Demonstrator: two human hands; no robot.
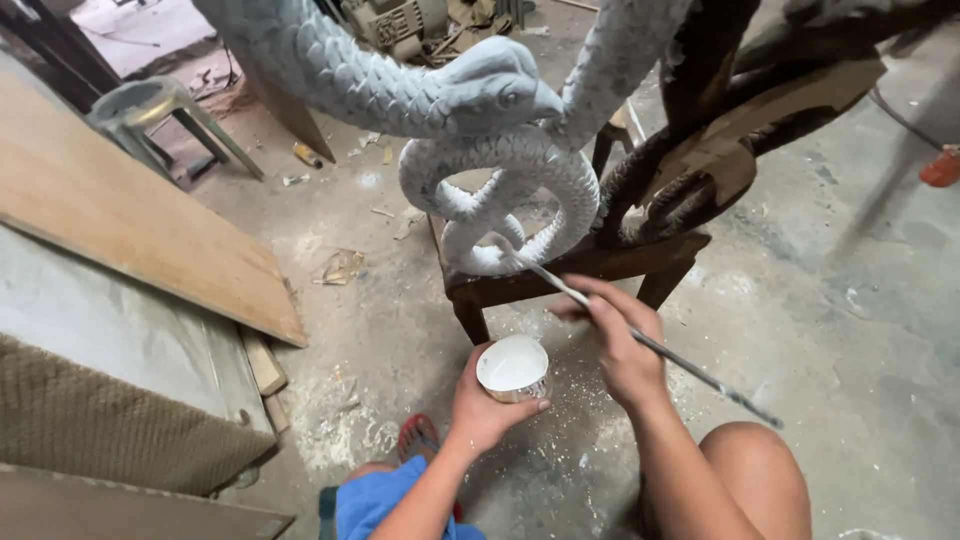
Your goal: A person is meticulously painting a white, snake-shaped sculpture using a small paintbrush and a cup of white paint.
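White paint goes onto a carved snake (500, 170).
Right hand (620, 345), fingers clamped on the brush (640, 340), should stroke lightly toward eleven o'clock; left hand (485, 405) grips the cup (513, 368) level.

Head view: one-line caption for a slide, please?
Right hand brushes white paint onto a scaled snake carving; left hand holds the paint cup.

No packages, labels, signs or screens are showing in this view. The nearest thing to a container is the small round cup of white paint (513, 368), which is sitting in the left hand (483, 408) low in the middle of the picture. Its side is looking pale and plain, and no label is showing on it from this angle.
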